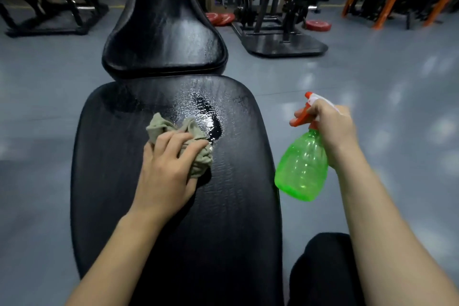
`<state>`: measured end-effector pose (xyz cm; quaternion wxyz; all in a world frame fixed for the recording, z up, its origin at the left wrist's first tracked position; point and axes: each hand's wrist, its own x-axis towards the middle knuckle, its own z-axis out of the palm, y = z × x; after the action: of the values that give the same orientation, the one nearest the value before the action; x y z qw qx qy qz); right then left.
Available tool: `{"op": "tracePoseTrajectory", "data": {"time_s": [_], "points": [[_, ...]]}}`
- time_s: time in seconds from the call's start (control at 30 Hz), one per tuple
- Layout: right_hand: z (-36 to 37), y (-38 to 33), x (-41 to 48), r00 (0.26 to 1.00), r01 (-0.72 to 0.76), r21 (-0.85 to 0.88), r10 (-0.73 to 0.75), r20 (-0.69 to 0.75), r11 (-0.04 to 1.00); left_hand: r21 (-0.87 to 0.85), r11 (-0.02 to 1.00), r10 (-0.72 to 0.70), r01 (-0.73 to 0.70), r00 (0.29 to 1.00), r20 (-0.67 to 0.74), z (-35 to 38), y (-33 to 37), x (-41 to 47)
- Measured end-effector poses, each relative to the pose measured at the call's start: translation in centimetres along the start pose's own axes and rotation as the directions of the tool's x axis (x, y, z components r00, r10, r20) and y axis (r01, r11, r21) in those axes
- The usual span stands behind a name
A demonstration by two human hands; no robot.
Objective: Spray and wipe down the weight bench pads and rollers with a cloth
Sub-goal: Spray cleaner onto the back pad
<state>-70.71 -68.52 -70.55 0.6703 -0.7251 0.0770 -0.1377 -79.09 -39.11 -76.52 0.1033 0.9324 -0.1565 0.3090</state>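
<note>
A long black back pad (124, 181) of the weight bench runs up the middle of the view, with a smaller black seat pad (164, 32) beyond it. Both shine with wet streaks, and a puddle of liquid (211, 122) lies on the back pad. My left hand (166, 171) presses a crumpled beige cloth (196, 154) onto the pad just beside that puddle. To the right of the bench, my right hand (332, 126) grips the neck of a green spray bottle (303, 166) with an orange and white trigger head, held in the air over the floor.
Grey gym floor (385, 82) surrounds the bench. Black and orange machines and racks stand at the back, with a black machine base (280, 45) and red weight plates (318, 25) behind the bench on the right. My dark-clothed knee (323, 271) is at the lower right.
</note>
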Motion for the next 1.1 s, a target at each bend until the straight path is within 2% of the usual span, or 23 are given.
{"op": "tracePoseTrajectory", "data": {"time_s": [0.1,0.27,0.37,0.53,0.67,0.73,0.87,0.9,1.03,1.1], "points": [[-0.3,1.1,0.6,0.999,0.051,-0.052,-0.051,0.003,0.997,0.039,0.999,-0.025,0.025,1.000,0.000,0.5,0.7,0.5],[-1.5,3.3,2.4,0.997,-0.039,-0.019,0.038,-0.060,0.999,0.084,0.995,-0.064,0.061,0.997,0.034,0.9,1.5,1.0],[-1.5,6.1,3.8,0.993,-0.103,-0.216,0.088,-0.077,0.971,0.097,0.992,-0.077,0.077,0.997,0.002,1.2,1.8,1.0],[0.7,13.5,5.8,0.975,-0.150,-0.591,0.217,0.044,0.793,0.100,0.992,-0.078,0.081,0.996,-0.035,1.1,2.1,0.6],[1.0,19.2,6.8,0.924,-0.225,-0.702,0.376,0.066,0.676,0.134,0.989,-0.064,0.069,0.997,-0.036,1.5,2.2,0.8],[1.5,21.2,7.2,0.907,-0.210,-0.752,0.411,0.089,0.624,0.155,0.986,-0.059,0.066,0.997,-0.050,1.7,2.3,0.9],[2.2,23.9,7.1,0.789,-0.154,-0.852,0.581,0.199,0.500,0.153,0.986,-0.067,0.072,0.997,-0.040,1.8,2.3,1.2],[2.3,24.6,7.0,0.761,-0.149,-0.870,0.616,0.202,0.469,0.151,0.986,-0.067,0.072,0.997,-0.036,1.8,2.2,1.3],[3.7,26.6,7.1,0.744,-0.088,-0.919,0.639,0.196,0.384,0.163,0.985,-0.057,0.064,0.997,-0.049,2.0,2.1,1.3],[4.6,27.3,7.1,0.684,-0.084,-0.945,0.708,0.177,0.317,0.168,0.983,-0.063,0.070,0.997,-0.048,2.1,2.1,1.3]]}}
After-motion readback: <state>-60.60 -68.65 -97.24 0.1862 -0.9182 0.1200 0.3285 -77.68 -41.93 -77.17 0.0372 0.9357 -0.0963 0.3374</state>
